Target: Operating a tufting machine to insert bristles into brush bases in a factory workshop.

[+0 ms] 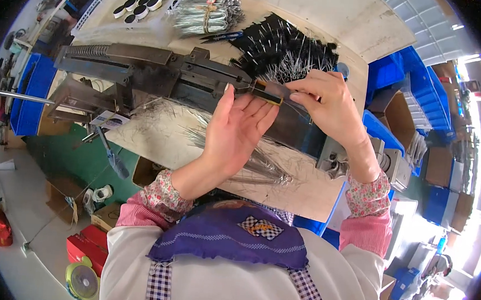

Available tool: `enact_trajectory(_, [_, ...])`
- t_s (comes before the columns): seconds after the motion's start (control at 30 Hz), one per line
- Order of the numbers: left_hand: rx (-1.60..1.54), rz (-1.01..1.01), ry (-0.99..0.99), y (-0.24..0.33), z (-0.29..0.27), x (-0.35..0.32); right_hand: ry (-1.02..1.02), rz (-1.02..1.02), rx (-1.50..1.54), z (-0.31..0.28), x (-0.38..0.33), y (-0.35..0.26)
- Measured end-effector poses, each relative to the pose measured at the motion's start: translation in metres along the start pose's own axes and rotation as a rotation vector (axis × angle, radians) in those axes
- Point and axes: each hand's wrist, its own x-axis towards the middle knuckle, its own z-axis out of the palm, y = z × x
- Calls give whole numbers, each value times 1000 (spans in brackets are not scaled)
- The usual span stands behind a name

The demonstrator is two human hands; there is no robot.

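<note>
My left hand (236,130) is turned palm up below the jaw end of a long dark metal machine (196,71). Its fingers are stretched out, with the tips at a small black block (267,96) edged in yellow. From the right, my right hand (324,103) pinches at the same spot, its thumb and fingers pressed together. A grey-brown piece (278,89) shows at those fingertips; its kind I cannot make out. Behind my hands lies a pile of black bristle brushes (289,47) with twisted wire stems. Thin loose wires (261,165) lie near my left wrist.
A tied bundle of bent wires (208,14) and dark-handled pliers (223,37) lie at the back. Further left, a clear tray (102,20) holds several black-topped white rolls. Blue bins (421,79) stand at the right. A grey motor-like housing (335,156) sits by my right forearm.
</note>
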Motion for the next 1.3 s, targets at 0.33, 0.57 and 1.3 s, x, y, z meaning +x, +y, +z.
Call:
enact_trajectory(0.33, [19,-6,45,-1,4,-3,111,-40,32,-1,-1,-8])
enact_trajectory(0.57, [-115,8,-38,2,-9,5,273,187,117,-11,-50,-29])
enact_trajectory(1.3, [-101,20,-93,-1,-11,3,153,164,-104,9,-36,-59])
